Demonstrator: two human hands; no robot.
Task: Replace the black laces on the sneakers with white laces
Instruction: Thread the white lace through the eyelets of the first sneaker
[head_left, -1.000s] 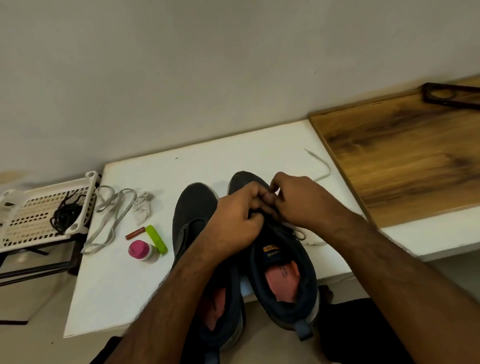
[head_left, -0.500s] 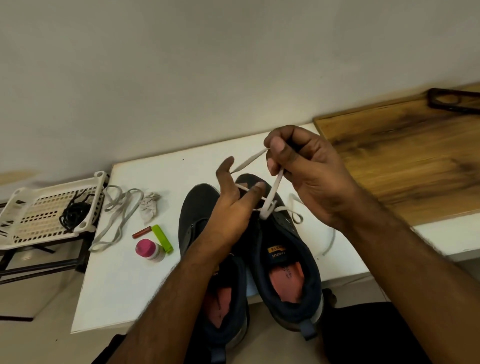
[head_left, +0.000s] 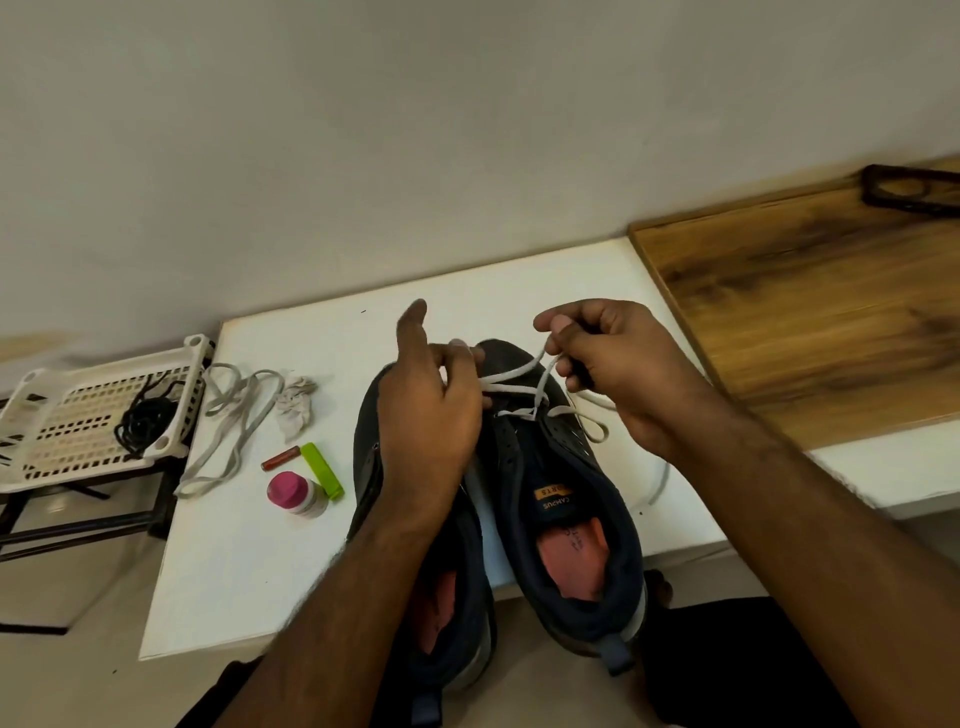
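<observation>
Step in hand: threading white lace (head_left: 511, 375) thru the lowest eyelets of the right sneaker (head_left: 563, 499), toe end. My right hand (head_left: 618, 369) pinches one strand btwn thumb and forefinger, pulled up and off to the right of the sneaker's toe. My left hand (head_left: 434, 410) is over the toe of the left sneaker (head_left: 415, 597), fingers curled onto the other strand, index finger sticking up; exact pinch is partly hidden behind the hand.

Lace crosses just above the first eyelet row; slack loops to the right of that sneaker. Rest of eyelets look bare, so early in this shoe. Left sneaker: no lace seen.

Spare white lace (head_left: 228, 415) lies well left of the sneakers; black lace (head_left: 143, 421) sits in the white basket (head_left: 78, 415) further left.

Next, I judge: even out both ends, then feed one tip into the next eyelet up. Needs a fine tip pinch and steady tension.
</observation>
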